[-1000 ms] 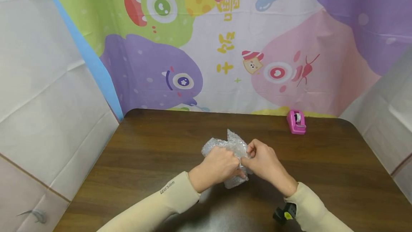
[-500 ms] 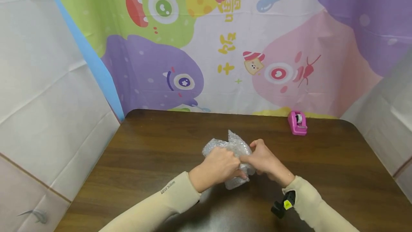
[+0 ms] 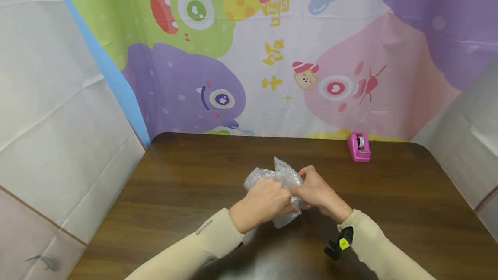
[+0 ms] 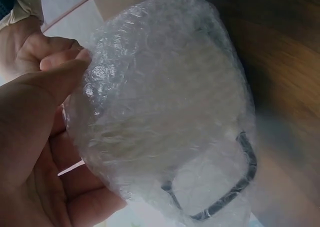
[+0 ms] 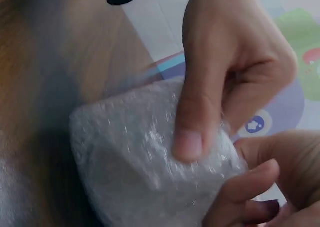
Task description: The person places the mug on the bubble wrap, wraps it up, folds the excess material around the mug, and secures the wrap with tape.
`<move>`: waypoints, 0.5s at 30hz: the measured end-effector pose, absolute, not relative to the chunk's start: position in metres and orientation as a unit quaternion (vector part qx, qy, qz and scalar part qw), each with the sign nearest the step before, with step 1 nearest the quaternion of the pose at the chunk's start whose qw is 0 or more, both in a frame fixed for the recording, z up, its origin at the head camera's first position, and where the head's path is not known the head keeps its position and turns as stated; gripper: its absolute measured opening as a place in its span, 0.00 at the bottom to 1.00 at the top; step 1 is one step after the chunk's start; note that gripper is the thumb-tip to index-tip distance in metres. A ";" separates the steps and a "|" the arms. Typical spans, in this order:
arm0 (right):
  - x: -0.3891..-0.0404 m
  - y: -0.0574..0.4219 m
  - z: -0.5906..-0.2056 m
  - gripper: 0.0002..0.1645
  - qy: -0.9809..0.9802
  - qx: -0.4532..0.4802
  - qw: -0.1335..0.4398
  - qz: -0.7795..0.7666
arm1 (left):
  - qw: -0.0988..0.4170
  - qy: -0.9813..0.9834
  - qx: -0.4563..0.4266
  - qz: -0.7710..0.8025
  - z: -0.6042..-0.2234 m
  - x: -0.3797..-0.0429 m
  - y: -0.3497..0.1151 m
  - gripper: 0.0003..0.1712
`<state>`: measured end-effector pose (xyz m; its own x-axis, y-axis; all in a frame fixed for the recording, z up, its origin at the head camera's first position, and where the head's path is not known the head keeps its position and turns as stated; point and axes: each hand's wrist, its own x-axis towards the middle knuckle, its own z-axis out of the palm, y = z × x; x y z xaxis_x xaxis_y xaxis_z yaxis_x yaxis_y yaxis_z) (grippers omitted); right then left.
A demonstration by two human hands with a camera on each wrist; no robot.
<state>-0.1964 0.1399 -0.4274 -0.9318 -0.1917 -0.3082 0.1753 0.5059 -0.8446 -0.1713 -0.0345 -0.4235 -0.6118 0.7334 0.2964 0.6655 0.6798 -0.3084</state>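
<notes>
A bundle of bubble wrap [image 3: 286, 177] is held between both hands above the table. Through the clear film in the left wrist view shows a pale, rounded body with a dark-edged loop [image 4: 220, 202], like a mug's handle. My left hand [image 3: 264, 200] grips the wrap from the left, its thumb [image 5: 189, 137] pressed onto the film in the right wrist view. At the bundle's right edge, my right hand [image 3: 319, 192] pinches the wrap between thumb and fingers. A loose corner of film stands up at the top. The hands hide part of the bundle.
A pink tape dispenser [image 3: 359, 147] stands near the back right edge of the brown wooden table [image 3: 186, 163]. Behind it hangs a cartoon-printed cloth [image 3: 256, 116], with pale sheets [image 3: 70, 111] at the sides. A black wrist camera [image 3: 339, 244] sits below the right wrist.
The right hand's fingers have shifted along the wrap's right edge, opening briefly and closing on it again. That forearm has moved slightly left. The left hand stays put.
</notes>
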 end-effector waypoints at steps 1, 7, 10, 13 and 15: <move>-0.197 0.142 -0.427 0.35 0.850 -0.014 0.185 -0.492 | 0.200 -0.895 -0.392 0.077 -0.423 -0.172 -0.035 0.28; -0.203 0.159 -0.421 0.32 0.861 -0.059 0.154 -0.482 | 0.160 -0.899 -0.407 -0.014 -0.418 -0.171 -0.046 0.25; -0.207 0.161 -0.424 0.29 0.860 -0.081 0.108 -0.493 | 0.187 -0.892 -0.405 -0.074 -0.417 -0.169 -0.056 0.19; -0.211 0.160 -0.429 0.24 0.860 -0.099 0.067 -0.495 | 0.265 -0.878 -0.376 -0.135 -0.419 -0.165 -0.065 0.12; -0.214 0.157 -0.432 0.21 0.859 -0.110 0.046 -0.498 | 0.314 -0.868 -0.340 -0.178 -0.421 -0.164 -0.071 0.07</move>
<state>-0.2144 0.1573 -0.4317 -0.9718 -0.2336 0.0308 -0.1427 0.4794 -0.8659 -0.1638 -0.0709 -0.4213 -0.5717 0.4793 0.6659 0.7029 0.7048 0.0961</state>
